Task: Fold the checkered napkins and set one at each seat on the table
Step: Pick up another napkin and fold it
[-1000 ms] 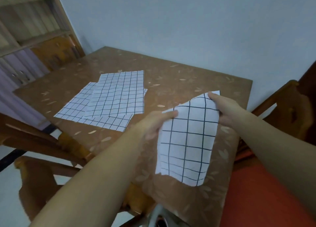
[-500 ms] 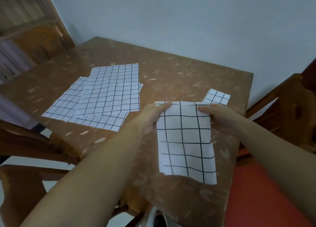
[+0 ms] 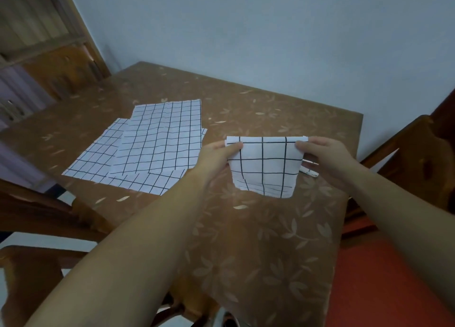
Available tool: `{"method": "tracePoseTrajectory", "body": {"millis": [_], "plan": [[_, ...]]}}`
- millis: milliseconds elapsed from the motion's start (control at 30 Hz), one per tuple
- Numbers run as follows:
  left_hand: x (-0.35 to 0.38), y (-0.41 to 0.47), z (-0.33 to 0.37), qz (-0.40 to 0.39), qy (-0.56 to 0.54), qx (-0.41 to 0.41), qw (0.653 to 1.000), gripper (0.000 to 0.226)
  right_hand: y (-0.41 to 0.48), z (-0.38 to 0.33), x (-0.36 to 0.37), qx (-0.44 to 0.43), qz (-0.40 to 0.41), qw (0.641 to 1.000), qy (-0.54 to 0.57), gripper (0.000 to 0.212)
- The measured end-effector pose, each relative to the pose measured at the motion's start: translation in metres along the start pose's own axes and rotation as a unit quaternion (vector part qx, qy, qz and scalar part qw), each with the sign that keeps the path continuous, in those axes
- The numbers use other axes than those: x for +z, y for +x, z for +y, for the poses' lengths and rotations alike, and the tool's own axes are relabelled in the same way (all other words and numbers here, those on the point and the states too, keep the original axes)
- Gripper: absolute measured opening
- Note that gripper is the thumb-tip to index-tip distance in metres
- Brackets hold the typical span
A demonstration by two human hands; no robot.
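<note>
the left hand (image 3: 216, 154) and the right hand (image 3: 325, 154) are each pinching a top corner of a folded white napkin with black grid lines (image 3: 264, 169), which is hanging between them at centre right of the frame over the brown leaf-patterned tablecloth (image 3: 258, 240). unfolded white checkered napkins (image 3: 152, 144) are lying stacked at centre left.

The held napkin (image 3: 264, 165) hides the fingers that the left hand (image 3: 216, 154) and right hand (image 3: 327, 157) keep behind its fold. Just right of it, a white sliver (image 3: 309, 172) is mostly covered by the right hand. Left of it, the top sheet covers most of the napkin stack (image 3: 160, 139), so the count cannot be told. Far right of it, the picture's edge cuts off a chair (image 3: 418, 159).
</note>
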State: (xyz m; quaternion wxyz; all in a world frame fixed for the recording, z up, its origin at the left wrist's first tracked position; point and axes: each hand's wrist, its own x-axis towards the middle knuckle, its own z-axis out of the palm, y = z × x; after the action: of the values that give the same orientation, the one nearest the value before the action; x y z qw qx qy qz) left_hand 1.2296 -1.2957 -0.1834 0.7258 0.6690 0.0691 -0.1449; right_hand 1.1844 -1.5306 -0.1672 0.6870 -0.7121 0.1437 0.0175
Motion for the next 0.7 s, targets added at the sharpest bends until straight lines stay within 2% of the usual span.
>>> {"method": "tracePoseTrajectory", "body": {"millis": [167, 233, 300, 333, 467, 533, 567, 633, 700], "plan": [[0.004, -0.002, 0.004, 0.038, -0.003, 0.023, 0.999, 0.012, -0.007, -0.008, 0.000, -0.102, 0.093, 0.989, -0.054, 0.011], [0.006, -0.004, 0.005, 0.031, -0.025, 0.024, 0.999, 0.013, -0.013, -0.011, 0.003, -0.105, 0.059, 0.992, -0.044, 0.004], [0.008, -0.008, 0.006, 0.032, -0.053, 0.019, 0.998, 0.012, -0.018, -0.010, 0.006, -0.098, 0.015, 0.994, -0.049, 0.010], [0.008, -0.010, 0.005, 0.041, -0.054, 0.016, 0.998, 0.011, -0.018, -0.008, 0.005, -0.104, 0.019, 0.993, -0.055, 0.011], [0.006, -0.014, 0.004, 0.114, 0.029, 0.020, 0.993, 0.015, -0.018, -0.009, 0.001, -0.171, 0.068, 0.973, -0.140, 0.004], [0.005, -0.015, 0.006, 0.158, 0.128, 0.091, 0.975, 0.041, -0.019, -0.011, 0.002, -0.200, 0.052, 0.959, -0.195, 0.010], [0.007, -0.015, 0.007, 0.137, 0.208, 0.153, 0.956, 0.053, -0.020, -0.012, 0.004, -0.218, 0.037, 0.950, -0.219, 0.018], [0.021, -0.022, 0.016, 0.015, 0.324, 0.227, 0.918, 0.062, -0.025, -0.015, 0.010, -0.248, 0.007, 0.932, -0.264, 0.039], [0.039, -0.031, 0.028, -0.090, 0.353, 0.229, 0.903, 0.048, -0.029, -0.017, 0.016, -0.264, -0.013, 0.920, -0.291, 0.051]]}}
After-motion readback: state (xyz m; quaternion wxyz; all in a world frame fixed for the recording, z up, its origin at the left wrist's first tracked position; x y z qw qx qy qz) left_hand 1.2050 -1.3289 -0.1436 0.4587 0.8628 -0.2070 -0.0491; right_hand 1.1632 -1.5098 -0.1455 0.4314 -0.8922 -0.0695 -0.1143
